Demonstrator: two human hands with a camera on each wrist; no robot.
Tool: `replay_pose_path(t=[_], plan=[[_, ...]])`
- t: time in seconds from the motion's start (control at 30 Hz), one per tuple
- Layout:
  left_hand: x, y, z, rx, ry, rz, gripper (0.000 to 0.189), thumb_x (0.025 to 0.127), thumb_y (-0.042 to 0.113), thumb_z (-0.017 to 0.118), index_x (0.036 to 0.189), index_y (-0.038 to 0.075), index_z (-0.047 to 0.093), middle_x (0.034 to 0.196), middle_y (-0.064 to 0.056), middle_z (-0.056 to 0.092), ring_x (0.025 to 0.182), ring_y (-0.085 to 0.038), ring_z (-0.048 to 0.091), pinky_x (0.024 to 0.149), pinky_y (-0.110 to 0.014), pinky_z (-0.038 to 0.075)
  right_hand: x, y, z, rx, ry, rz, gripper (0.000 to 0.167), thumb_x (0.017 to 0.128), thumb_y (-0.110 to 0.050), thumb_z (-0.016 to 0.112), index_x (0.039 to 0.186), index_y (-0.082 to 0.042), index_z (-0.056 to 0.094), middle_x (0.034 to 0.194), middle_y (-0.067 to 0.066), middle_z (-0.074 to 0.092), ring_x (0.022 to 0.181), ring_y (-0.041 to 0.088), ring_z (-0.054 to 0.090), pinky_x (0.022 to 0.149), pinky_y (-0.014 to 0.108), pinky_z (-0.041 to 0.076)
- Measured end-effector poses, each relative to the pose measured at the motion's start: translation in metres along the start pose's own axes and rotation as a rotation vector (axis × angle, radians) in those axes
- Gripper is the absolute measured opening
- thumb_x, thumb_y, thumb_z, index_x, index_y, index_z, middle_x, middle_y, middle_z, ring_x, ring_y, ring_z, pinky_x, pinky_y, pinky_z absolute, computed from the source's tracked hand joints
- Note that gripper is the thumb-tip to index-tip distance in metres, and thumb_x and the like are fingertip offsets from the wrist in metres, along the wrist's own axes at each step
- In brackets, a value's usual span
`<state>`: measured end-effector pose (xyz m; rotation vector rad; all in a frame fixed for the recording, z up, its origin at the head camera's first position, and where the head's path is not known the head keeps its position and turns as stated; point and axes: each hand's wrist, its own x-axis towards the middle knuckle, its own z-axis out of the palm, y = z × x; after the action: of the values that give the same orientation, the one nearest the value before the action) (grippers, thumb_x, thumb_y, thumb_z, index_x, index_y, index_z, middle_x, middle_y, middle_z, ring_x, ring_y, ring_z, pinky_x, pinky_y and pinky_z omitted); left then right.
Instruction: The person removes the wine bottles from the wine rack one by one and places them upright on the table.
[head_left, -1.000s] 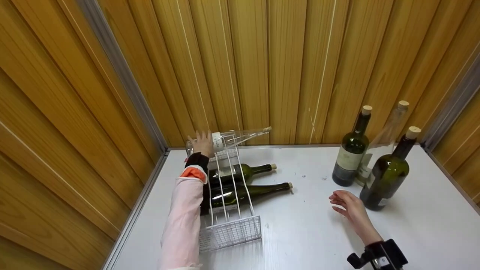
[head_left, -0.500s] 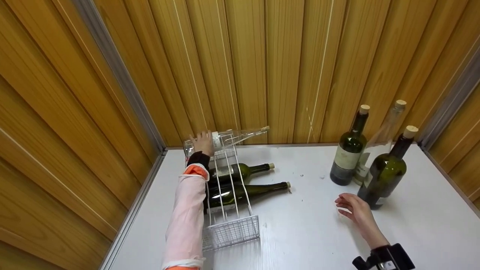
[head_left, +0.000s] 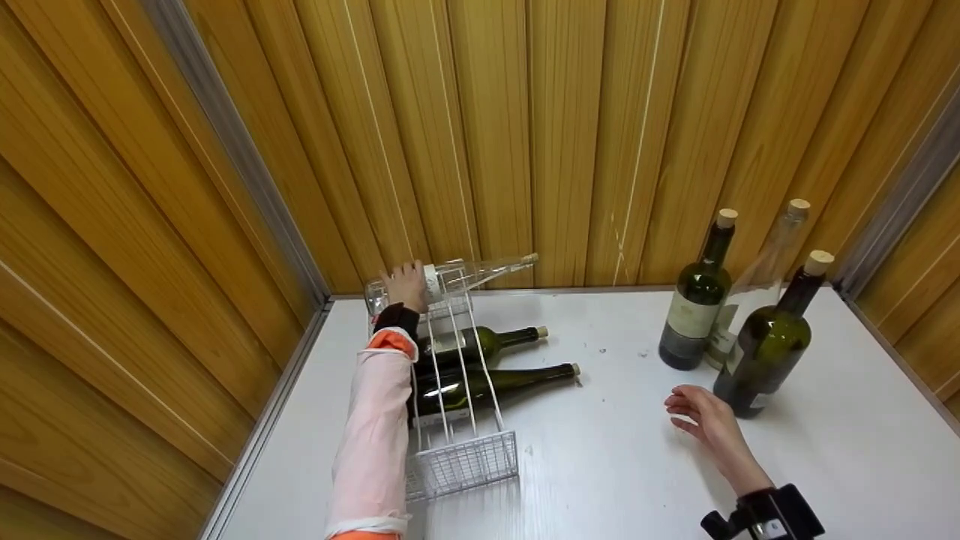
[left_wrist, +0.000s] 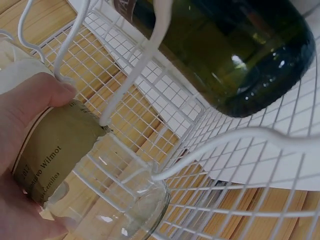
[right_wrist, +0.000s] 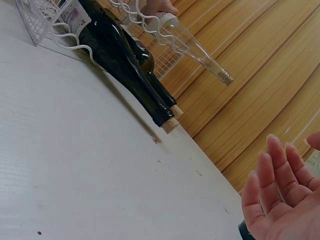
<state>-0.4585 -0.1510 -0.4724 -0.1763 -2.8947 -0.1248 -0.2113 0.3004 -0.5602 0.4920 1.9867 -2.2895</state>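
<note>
At the far end of a white wire rack (head_left: 459,457), my left hand (head_left: 406,287) grips a clear glass bottle (head_left: 433,283) that lies across the rack, its corked neck toward the right. Thumb and fingers wrap its labelled body (left_wrist: 57,150) in the left wrist view. Two dark green wine bottles lie in the same rack: a shorter one (head_left: 491,343) and a long-necked one (head_left: 517,379). My right hand (head_left: 709,420) hovers over the table with loosely bent fingers and nothing in it, close to a standing dark green bottle (head_left: 769,345); in its wrist view the palm shows.
Behind that bottle stand another labelled green bottle (head_left: 694,315) and a clear corked bottle (head_left: 757,266), grouped closely on the right of the white table (head_left: 600,480). Wood-look panels (head_left: 570,150) rise along the table's back and left edges.
My left hand keeps its grip on the clear bottle, which has barely moved. The right hand has drifted slightly to the right. The head view has shifted a little.
</note>
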Motion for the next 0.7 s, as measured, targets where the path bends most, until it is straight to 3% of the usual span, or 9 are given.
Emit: replay_pose_path(t=[0.13, 0.4, 0.53, 0.7], plan=[[-0.002, 0.001, -0.002, 0.008, -0.001, -0.005, 0.075, 0.083, 0.0, 0.084, 0.149, -0.006, 0.051, 0.149, -0.029, 0.062, 0.144, -0.049, 0.056, 0.127, -0.074, 0.035, 0.002, -0.001, 0.0, -0.002, -0.011, 0.005, 0.029, 0.12, -0.019, 0.039, 0.119, -0.009, 0.066, 0.095, -0.01, 0.071, 0.095, 0.003, 0.071, 0.09, 0.022, 0.062], [-0.005, 0.011, -0.007, 0.033, 0.031, -0.038, 0.066, 0.088, -0.003, 0.08, 0.148, -0.005, 0.053, 0.149, -0.027, 0.063, 0.145, -0.046, 0.056, 0.127, -0.072, 0.036, 0.004, -0.003, 0.005, 0.033, -0.026, 0.022, 0.03, 0.121, -0.02, 0.038, 0.118, -0.011, 0.066, 0.095, -0.01, 0.071, 0.094, 0.003, 0.07, 0.09, 0.023, 0.062], [-0.008, 0.015, -0.017, 0.023, 0.037, -0.043, 0.075, 0.085, 0.002, 0.086, 0.15, -0.006, 0.051, 0.151, -0.028, 0.061, 0.146, -0.047, 0.055, 0.126, -0.072, 0.038, 0.005, -0.003, 0.011, 0.045, -0.032, 0.02, 0.03, 0.121, -0.02, 0.038, 0.116, -0.013, 0.067, 0.094, -0.01, 0.071, 0.094, 0.003, 0.07, 0.089, 0.022, 0.062], [-0.014, 0.029, -0.029, -0.044, 0.106, -0.02, 0.086, 0.079, 0.017, 0.098, 0.147, -0.009, 0.051, 0.146, -0.031, 0.062, 0.14, -0.05, 0.058, 0.122, -0.073, 0.042, 0.009, -0.007, 0.022, 0.016, -0.049, -0.008, 0.029, 0.12, -0.018, 0.041, 0.113, -0.011, 0.069, 0.091, -0.009, 0.072, 0.093, 0.004, 0.072, 0.089, 0.022, 0.061]])
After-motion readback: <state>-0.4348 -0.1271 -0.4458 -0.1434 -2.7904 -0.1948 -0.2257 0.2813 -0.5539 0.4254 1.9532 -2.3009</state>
